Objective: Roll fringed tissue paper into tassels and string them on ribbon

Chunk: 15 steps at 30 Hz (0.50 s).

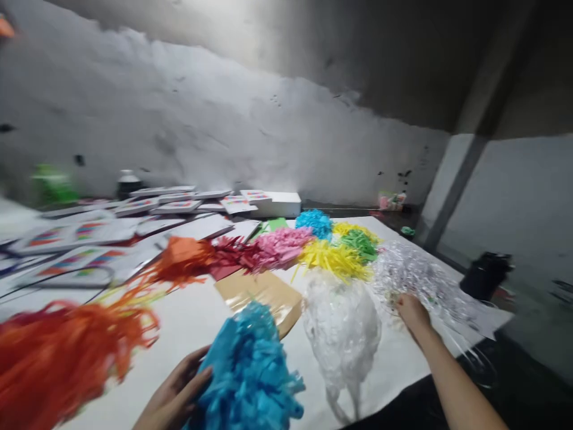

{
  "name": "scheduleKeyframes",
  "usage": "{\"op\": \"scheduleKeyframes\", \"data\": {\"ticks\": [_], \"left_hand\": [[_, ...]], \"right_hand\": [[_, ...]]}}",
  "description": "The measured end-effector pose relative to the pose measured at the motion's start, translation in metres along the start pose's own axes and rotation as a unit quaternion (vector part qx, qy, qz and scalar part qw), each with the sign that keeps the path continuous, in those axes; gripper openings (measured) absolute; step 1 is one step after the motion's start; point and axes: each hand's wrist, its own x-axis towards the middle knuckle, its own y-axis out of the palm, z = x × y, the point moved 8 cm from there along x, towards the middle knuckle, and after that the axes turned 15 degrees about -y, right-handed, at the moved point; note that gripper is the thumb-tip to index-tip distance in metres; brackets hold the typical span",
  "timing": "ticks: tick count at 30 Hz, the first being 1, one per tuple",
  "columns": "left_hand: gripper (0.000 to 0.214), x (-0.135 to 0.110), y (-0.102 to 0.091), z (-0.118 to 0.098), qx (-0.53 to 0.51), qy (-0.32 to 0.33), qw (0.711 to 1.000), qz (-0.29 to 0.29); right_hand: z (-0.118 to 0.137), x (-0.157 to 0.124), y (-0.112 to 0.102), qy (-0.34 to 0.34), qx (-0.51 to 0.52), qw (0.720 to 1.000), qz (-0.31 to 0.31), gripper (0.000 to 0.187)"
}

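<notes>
My left hand (181, 388) grips a bundle of blue paper fringe (253, 370) by its left side, low at the front of the table. Off to the right, my right hand (412, 313) has its fingers drawn together at the near edge of a pile of silvery shredded strips (421, 278). What those fingers hold, if anything, is too small and blurred to make out. Between my hands stands a clear plastic bag (342, 328), its contents whitish. A brown kraft envelope (255, 292) lies behind the blue bundle, partly covered by it.
Orange-red streamers (76, 358) fill the near left. Across the middle lie orange (185, 260), dark red (230, 254), pink (284, 245), yellow (333, 257), green (360, 243) and blue (314, 223) paper bunches. Printed white boxes (71, 233) crowd the back left. A black object (486, 275) stands at right.
</notes>
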Motion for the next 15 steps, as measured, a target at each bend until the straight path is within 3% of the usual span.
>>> {"op": "scheduleKeyframes", "data": {"ticks": [3, 5, 6, 7, 8, 9, 10, 12, 15], "left_hand": [[0.066, -0.008, 0.010, 0.003, -0.036, -0.006, 0.999, 0.038], [0.066, -0.015, 0.020, 0.001, -0.055, 0.017, 0.996, 0.065], [0.065, -0.019, 0.025, 0.000, -0.062, 0.030, 0.995, 0.076], [0.063, -0.024, 0.030, -0.002, -0.069, 0.044, 0.993, 0.083], [0.061, -0.029, 0.034, -0.003, -0.074, 0.058, 0.992, 0.089], [0.060, -0.035, 0.038, -0.004, -0.077, 0.069, 0.990, 0.096], [0.059, -0.041, 0.042, -0.003, -0.077, 0.075, 0.989, 0.106], [0.058, -0.051, 0.047, 0.000, -0.081, 0.071, 0.987, 0.123], [0.057, -0.060, 0.049, 0.010, -0.102, 0.055, 0.981, 0.154]], "right_hand": [[0.039, -0.018, -0.016, -0.033, -0.009, 0.997, -0.074, 0.013], [0.101, -0.047, -0.026, -0.118, 0.014, 0.983, -0.139, 0.025], [0.145, -0.069, -0.032, -0.199, 0.046, 0.963, -0.173, 0.021], [0.198, -0.102, -0.045, -0.345, 0.123, 0.898, -0.244, 0.019], [0.247, -0.136, -0.052, -0.471, 0.180, 0.823, -0.260, 0.024], [0.285, -0.163, -0.056, -0.526, 0.210, 0.779, -0.270, 0.030], [0.316, -0.184, -0.059, -0.555, 0.219, 0.753, -0.277, 0.034], [0.357, -0.204, -0.062, -0.564, 0.235, 0.739, -0.285, 0.031], [0.369, -0.200, -0.058, -0.522, 0.307, 0.750, -0.266, 0.028]]}}
